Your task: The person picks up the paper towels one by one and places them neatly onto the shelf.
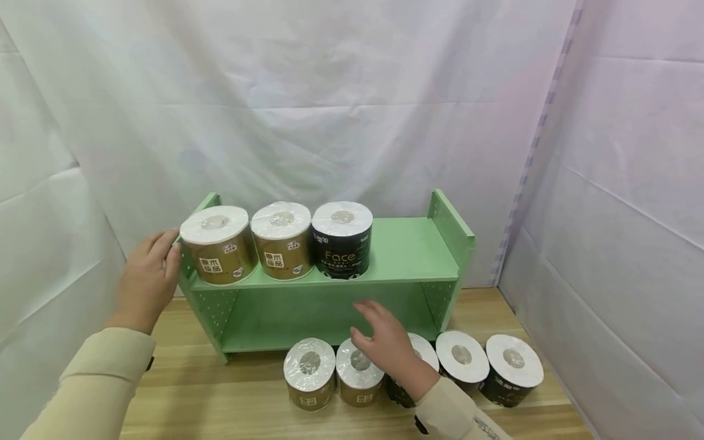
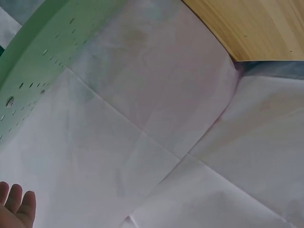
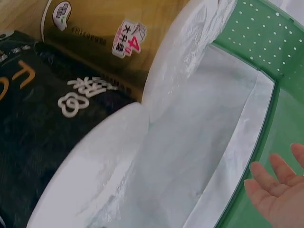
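Note:
My left hand [image 1: 147,278] is at the left end of the green shelf [image 1: 412,250], its fingertips right beside the first gold toilet paper roll [image 1: 220,260]. In the left wrist view its fingers [image 2: 15,197] are apart from the perforated side panel [image 2: 42,57]. A second gold roll [image 1: 282,253] and a black roll labelled Face [image 1: 342,253] stand next to it on the upper board. Over the front row of rolls hovers my right hand [image 1: 387,342], fingers spread and nothing in them. It partly covers a black roll [image 1: 400,394] and overlaps a gold roll [image 1: 360,388].
Another gold roll [image 1: 310,391] stands at the left end of the front row, and two more black rolls [image 1: 503,391] at the right end. The wooden table [image 1: 220,397] carries the shelf and rolls. White cloth [image 1: 352,91] hangs behind and at both sides.

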`<state>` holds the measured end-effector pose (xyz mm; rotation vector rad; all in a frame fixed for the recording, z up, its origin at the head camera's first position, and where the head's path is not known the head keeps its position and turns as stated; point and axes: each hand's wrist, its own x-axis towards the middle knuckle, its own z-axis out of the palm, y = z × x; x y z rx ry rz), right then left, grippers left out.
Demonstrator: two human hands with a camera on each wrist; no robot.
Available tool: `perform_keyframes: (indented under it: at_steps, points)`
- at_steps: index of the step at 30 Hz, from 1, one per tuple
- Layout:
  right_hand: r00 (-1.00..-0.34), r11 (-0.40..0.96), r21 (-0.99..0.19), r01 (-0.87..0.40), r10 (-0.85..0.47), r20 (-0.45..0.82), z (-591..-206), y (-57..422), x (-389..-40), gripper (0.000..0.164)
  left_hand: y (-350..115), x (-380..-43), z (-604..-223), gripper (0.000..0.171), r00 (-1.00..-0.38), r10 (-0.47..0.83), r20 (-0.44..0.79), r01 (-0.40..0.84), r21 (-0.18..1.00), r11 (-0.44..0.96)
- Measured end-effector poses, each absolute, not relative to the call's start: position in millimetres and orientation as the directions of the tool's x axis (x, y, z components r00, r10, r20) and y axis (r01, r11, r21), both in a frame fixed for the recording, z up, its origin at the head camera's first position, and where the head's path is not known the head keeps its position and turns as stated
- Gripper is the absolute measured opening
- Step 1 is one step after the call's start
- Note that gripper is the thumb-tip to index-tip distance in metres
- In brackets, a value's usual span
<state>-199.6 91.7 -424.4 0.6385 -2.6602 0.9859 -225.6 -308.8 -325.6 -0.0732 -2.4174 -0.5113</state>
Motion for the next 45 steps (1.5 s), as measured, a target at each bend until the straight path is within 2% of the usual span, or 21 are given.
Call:
perform_keyframes:
  at_steps: [11,20,27,45]
  points:
    - [-0.872,0.691,-0.533,-0.489,-0.399,0.283,-430,78,-200,0.049,-306,-228,-330,0.042,-0.722,-0.101,0.684,0.215,0.361,0.907]
    - [-0.852,0.704,-0.481,-0.522,-0.461,0.249,-434,60,-204,0.05,-303,-228,-332,0.043,-0.731,-0.126,0.67,0.221,0.408,0.886]
    - [-0.848,0.73,-0.445,-0.518,-0.505,0.159,-438,47,-202,0.055,-300,-228,-333,0.041,-0.696,-0.166,0.699,0.223,0.429,0.875]
    - [-0.834,0.745,-0.404,-0.531,-0.544,0.092,-457,19,-199,0.061,-297,-230,-335,0.041,-0.714,-0.224,0.664,0.185,0.487,0.854]
